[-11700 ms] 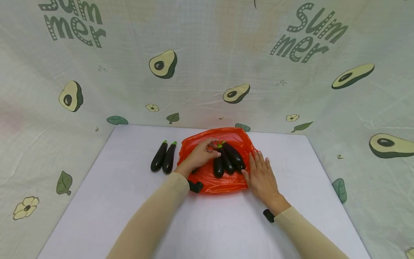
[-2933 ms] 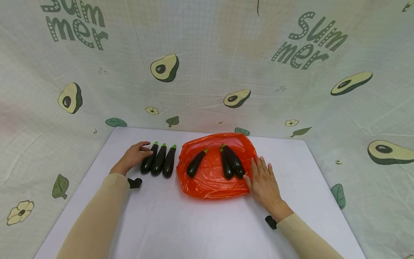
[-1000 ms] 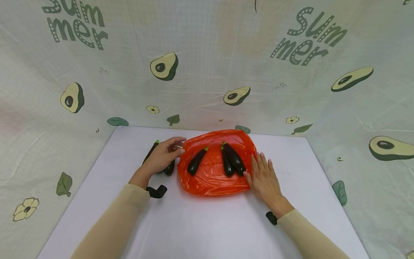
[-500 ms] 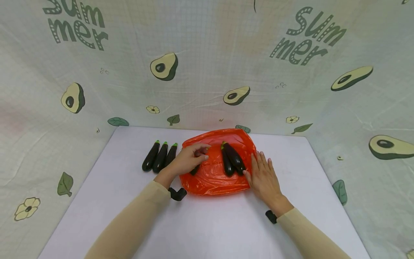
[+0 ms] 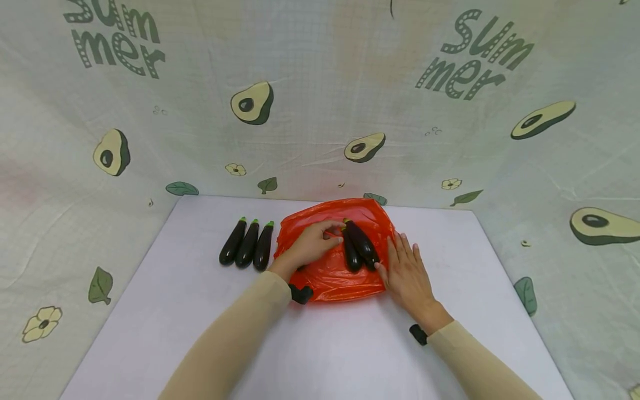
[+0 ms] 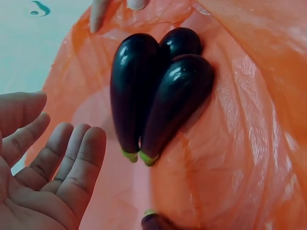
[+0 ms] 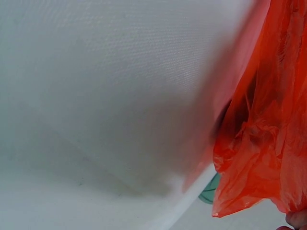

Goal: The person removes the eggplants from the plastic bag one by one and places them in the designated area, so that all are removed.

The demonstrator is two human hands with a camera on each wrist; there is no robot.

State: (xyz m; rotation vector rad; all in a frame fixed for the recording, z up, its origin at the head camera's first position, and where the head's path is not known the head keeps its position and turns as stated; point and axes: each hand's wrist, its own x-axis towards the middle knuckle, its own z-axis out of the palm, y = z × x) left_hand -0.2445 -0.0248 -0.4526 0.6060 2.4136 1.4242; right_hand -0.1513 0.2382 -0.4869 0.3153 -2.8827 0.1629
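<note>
A red plastic bag point(image 5: 330, 283) lies spread on the white table with eggplants on it. My left hand point(image 5: 312, 244) hovers over the bag, just left of the two eggplants point(image 5: 361, 244) seen at its right. Its fingers are loosely bent and hold nothing; the left wrist view shows that hand point(image 6: 53, 177) apart from a cluster of three eggplants point(image 6: 177, 91). Another eggplant's green tip point(image 6: 151, 213) shows at that view's bottom edge. My right hand point(image 5: 407, 278), fingers straight, rests against the bag's right edge. In the right wrist view the bag point(image 7: 268, 143) fills the right side.
Three eggplants point(image 5: 248, 244) with green stem ends lie side by side on the table point(image 5: 190, 322), left of the bag. A cloth point(image 5: 310, 66) printed with avocados and leaves hangs behind the table and along both sides.
Compared with 11.7 s ago, a third eggplant lies in the left row and one fewer shows at the bag's right. My left hand has moved right from that row; the right hand stays put.
</note>
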